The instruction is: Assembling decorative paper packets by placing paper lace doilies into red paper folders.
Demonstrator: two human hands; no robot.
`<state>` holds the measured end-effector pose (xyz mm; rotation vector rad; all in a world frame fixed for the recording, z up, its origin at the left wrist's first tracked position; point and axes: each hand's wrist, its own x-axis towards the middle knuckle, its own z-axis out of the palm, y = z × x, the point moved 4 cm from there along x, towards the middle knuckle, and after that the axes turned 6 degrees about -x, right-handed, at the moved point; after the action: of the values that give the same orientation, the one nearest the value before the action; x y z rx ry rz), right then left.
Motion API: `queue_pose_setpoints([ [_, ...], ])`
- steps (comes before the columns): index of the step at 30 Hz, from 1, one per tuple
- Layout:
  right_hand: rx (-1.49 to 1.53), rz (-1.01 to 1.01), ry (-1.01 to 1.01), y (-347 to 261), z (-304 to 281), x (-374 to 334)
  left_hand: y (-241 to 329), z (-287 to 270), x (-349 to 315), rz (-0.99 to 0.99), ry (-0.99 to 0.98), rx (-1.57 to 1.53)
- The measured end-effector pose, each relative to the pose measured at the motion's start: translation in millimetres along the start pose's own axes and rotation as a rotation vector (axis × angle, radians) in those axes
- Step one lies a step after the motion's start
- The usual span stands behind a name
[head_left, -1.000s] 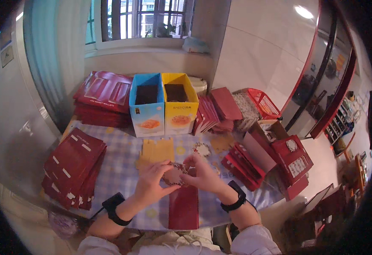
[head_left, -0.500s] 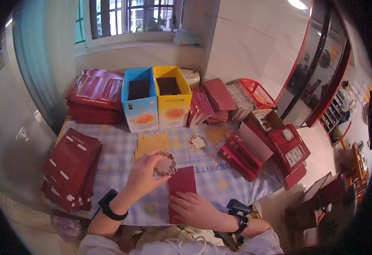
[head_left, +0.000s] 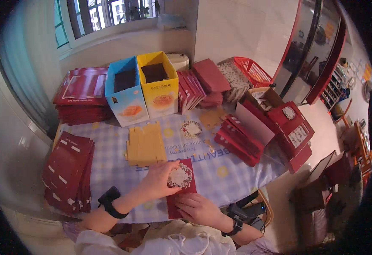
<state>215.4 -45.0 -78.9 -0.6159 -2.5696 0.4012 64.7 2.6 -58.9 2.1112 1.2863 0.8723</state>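
Note:
My left hand [head_left: 157, 180] is closed on the left edge of a round wreath-shaped paper cutout [head_left: 181, 177], pale in the middle with a scalloped dark-patterned border. The cutout is over the upper part of a narrow dark red card [head_left: 173, 208] at the table's front; whether it lies fully flat I cannot tell. Across the card's lower part rests my right hand [head_left: 199, 211], fingers stretched out and lying on its surface. Beyond them, a second wreath cutout [head_left: 191, 129] lies on the checked tablecloth [head_left: 211, 178], beside a yellow-tan stack of card pieces [head_left: 145, 144].
Red card stacks stand at left [head_left: 69, 170] and right [head_left: 240, 140]. Behind are red packs [head_left: 84, 95], a blue box [head_left: 128, 106], a yellow box [head_left: 160, 95] and a red basket [head_left: 254, 72]. An open red box [head_left: 290, 131] sits at the right edge.
My left hand has brought the wreath cutout right and down, from above the cloth onto the red card's upper part. The right hand stays on the card. The view has shifted slightly.

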Motion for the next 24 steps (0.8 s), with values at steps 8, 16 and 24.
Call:
queue_pose_setpoints([
  [8, 0.034, 0.012, 0.104, 0.5, -4.0, 2.9, -6.7, 3.4, -1.6, -0.118, 0.003, -0.111],
  [16, 0.07, 0.008, 0.101, 0.0, -5.9, 5.9, -4.7, 3.9, -3.2, -0.133, -0.03, -0.097],
  [24, 0.071, 0.007, 0.088, 0.7, -6.1, 4.1, -3.0, 5.2, -2.7, -0.143, -0.051, -0.082],
])
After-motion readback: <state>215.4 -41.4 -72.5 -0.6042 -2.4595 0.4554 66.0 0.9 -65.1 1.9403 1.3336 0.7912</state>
